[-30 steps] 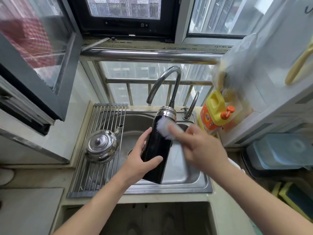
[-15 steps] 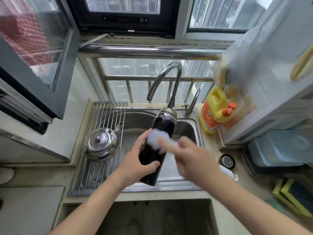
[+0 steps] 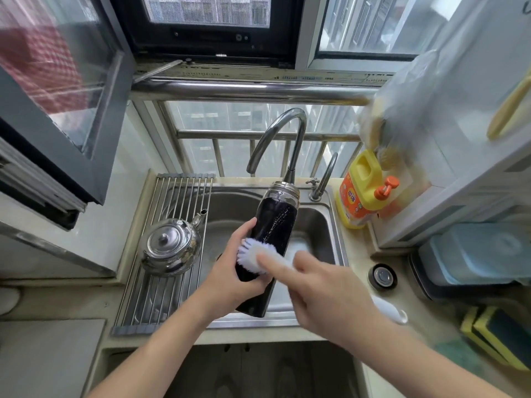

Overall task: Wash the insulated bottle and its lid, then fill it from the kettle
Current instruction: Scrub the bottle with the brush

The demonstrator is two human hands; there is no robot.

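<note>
Black steel-necked insulated bottle (image 3: 277,222), gripped by the left hand (image 3: 230,282), is being scrubbed by the right hand (image 3: 324,294) clasping a white bristle brush (image 3: 253,252); wetness may be loosening that grip.

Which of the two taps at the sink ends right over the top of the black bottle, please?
The tall gooseneck tap; its spout ends just over the bottle and its steel neck. The small tap stands apart, nearer the yellow jug.

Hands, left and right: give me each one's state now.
Left hand grips the black insulated bottle.
Right hand holds the white scrubbing brush against it.
</note>
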